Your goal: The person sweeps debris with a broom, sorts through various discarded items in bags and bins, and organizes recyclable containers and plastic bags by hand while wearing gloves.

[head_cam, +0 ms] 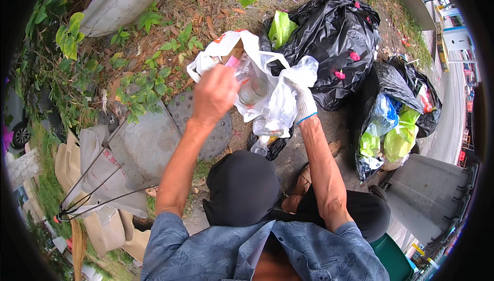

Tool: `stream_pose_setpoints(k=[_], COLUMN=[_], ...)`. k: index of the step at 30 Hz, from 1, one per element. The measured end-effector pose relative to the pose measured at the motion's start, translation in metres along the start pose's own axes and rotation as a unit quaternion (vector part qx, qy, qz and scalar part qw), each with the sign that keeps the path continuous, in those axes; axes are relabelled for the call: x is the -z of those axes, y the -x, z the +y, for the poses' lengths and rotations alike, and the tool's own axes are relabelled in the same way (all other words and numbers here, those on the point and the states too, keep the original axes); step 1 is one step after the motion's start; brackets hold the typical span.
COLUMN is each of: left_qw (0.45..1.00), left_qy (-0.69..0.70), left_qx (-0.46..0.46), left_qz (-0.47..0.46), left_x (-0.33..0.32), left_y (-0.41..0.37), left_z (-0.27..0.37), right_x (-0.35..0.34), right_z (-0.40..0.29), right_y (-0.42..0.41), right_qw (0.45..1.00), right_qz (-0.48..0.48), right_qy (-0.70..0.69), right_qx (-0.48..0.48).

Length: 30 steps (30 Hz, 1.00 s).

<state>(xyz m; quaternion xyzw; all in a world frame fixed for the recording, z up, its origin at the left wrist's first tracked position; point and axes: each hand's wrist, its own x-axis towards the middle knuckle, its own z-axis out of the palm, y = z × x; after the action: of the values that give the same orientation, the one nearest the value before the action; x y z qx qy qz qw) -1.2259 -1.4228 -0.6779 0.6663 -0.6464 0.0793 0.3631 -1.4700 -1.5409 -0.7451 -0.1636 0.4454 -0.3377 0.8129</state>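
Note:
A white plastic bag (262, 65) lies open on the ground before me, with a clear glass jar (253, 91), a piece of brown cardboard and a pink scrap inside. My bare left hand (217, 93), blurred, is over the bag's left edge, its fingers curled; whether it holds anything cannot be told. My right hand (303, 97) wears a white knitted glove with a blue cuff and grips bunched, whitish translucent plastic at the bag's right side. Below that plastic, a clear plastic cup (259, 146) lies on a small black bag (278, 149) near my knee.
A large black garbage bag (332, 45) stands at the upper right, a light green bag (282, 30) beside it. Further right is an open black bag (380, 73) of colored bags, above a grey bin (426, 196). A metal dustpan (144, 146) and leafy plants (146, 88) are on the left.

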Motion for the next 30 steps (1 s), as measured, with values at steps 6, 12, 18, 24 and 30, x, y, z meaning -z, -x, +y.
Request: stream_pose_setpoints(k=[6,12,18,24,30], left_qw=[0.974,0.931,0.87,0.898,0.894], left_qy=[0.028,-0.025,0.043,0.163,0.128], left_qx=[0.15,0.247,0.329,0.266,0.356], left_qz=[-0.166,-0.269,-0.364,-0.311,-0.24], left_x=[-0.105,-0.185,-0.198,-0.15,-0.079], left_y=[0.002,-0.017,-0.007,0.0,0.007], left_z=[-0.009,-0.042,-0.035,-0.032,-0.03], right_x=[-0.003,0.006,0.019,0.033,0.028], right_z=[-0.004,0.0,0.0,0.006,0.001], right_y=[0.008,0.015,0.014,0.008,0.006], right_qw=[0.999,0.999,1.0,0.999,0.999], right_qz=[0.021,0.023,0.027,0.037,0.018], right_qy=[0.031,0.014,-0.013,-0.011,-0.031], right_qx=[0.026,0.021,0.001,-0.024,-0.033])
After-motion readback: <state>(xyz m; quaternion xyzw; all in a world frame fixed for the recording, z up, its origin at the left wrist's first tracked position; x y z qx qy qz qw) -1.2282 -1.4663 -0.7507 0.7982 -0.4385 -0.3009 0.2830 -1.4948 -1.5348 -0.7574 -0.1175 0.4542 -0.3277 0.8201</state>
